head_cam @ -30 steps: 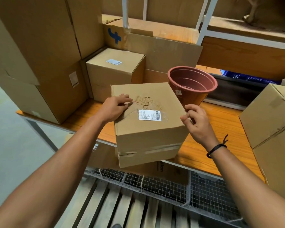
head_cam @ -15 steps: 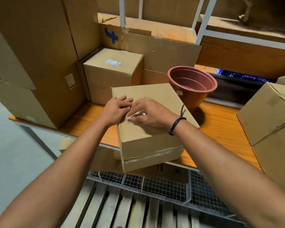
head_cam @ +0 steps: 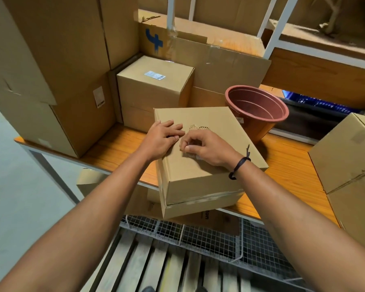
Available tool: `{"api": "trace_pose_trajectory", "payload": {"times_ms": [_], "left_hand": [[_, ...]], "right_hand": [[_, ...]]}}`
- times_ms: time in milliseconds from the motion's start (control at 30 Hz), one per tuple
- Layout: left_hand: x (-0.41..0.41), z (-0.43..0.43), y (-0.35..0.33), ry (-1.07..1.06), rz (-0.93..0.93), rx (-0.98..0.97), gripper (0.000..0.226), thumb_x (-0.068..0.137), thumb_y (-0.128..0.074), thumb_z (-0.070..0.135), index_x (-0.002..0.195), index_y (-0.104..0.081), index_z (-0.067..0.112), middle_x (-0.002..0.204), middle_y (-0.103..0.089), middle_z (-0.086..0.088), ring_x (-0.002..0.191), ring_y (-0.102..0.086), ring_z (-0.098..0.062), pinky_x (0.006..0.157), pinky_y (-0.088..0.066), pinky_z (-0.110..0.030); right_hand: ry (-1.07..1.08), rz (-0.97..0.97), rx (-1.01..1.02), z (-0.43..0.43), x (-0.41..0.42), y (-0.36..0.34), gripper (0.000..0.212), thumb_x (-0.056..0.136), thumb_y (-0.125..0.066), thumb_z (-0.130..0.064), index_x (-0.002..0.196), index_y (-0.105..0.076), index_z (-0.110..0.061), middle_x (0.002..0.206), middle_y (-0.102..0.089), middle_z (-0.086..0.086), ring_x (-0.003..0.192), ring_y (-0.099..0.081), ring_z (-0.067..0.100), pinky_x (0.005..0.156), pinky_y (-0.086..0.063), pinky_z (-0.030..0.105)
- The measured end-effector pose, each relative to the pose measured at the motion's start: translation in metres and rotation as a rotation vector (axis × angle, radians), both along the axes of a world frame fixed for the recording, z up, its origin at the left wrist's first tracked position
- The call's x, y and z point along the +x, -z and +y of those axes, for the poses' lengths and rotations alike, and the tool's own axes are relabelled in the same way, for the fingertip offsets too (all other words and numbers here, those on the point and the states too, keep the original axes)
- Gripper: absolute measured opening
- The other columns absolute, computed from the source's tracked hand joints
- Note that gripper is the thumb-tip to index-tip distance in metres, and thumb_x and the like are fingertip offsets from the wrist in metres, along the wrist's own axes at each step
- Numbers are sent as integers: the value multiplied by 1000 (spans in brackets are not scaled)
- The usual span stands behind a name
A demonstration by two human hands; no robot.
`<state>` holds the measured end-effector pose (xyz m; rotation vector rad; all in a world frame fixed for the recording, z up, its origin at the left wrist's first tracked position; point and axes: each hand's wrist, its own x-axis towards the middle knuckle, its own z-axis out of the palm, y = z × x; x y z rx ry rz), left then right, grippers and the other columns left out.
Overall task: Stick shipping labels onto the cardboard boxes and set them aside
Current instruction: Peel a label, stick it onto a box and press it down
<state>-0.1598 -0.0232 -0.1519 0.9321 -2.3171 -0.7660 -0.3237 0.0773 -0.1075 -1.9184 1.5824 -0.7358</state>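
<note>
Orange wood bench [head_cam: 282, 165]. Cardboard box [head_cam: 198, 186]: front edge, overhanging. Brown pot [head_cam: 259, 114]: just behind box. Left hand [head_cam: 160, 138]: flat on box top. Right hand [head_cam: 207, 148]: fingers curled over shipping label [head_cam: 198, 157]; grip cannot be told.

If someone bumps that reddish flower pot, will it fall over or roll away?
It probably tips easily: the flower pot looks empty and sits tilted, with a base narrower than its rim. Being round, it might roll in a curve on the table. It looks like plastic, so likely light and not quick to break.
</note>
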Motion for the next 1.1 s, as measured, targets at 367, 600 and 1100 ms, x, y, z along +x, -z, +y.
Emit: {"api": "trace_pose_trajectory", "payload": {"times_ms": [367, 600, 1100], "left_hand": [[10, -4, 5, 124, -59, 0, 75, 72, -42, 64, 135, -57, 27, 153, -39, 8, 147, -22, -14, 119, -3, -46], [3, -1, 5, 35, -42, -69, 73, 69, -45, 75, 125, -63, 31, 146, -49, 12, 142, -30, -11, 120, -7, -45], [-6, -3, -20, 50, -327, -173, 58, 79, -48, 66, 130, -58, 41, 147, -45, 9, 137, -35, -16, 110, -18, -44]], "right_hand": [[176, -190, -2, 6, -18, -2, 18, 96, -62, -16, 110, -71, -19, 112, -70, -3, 108, -64, 10, 101, -51, 37], [216, 316, -126, 19, 14, -2, 47, 74, -73, -62, 87, -71, -18, 89, -63, -8, 87, -56, 10, 74, -48, 30], [489, -229, 79, 14, -14, -9, 12, 94, -65, -29, 86, -71, -21, 86, -72, -5, 89, -66, 13, 86, -53, 36]]}}
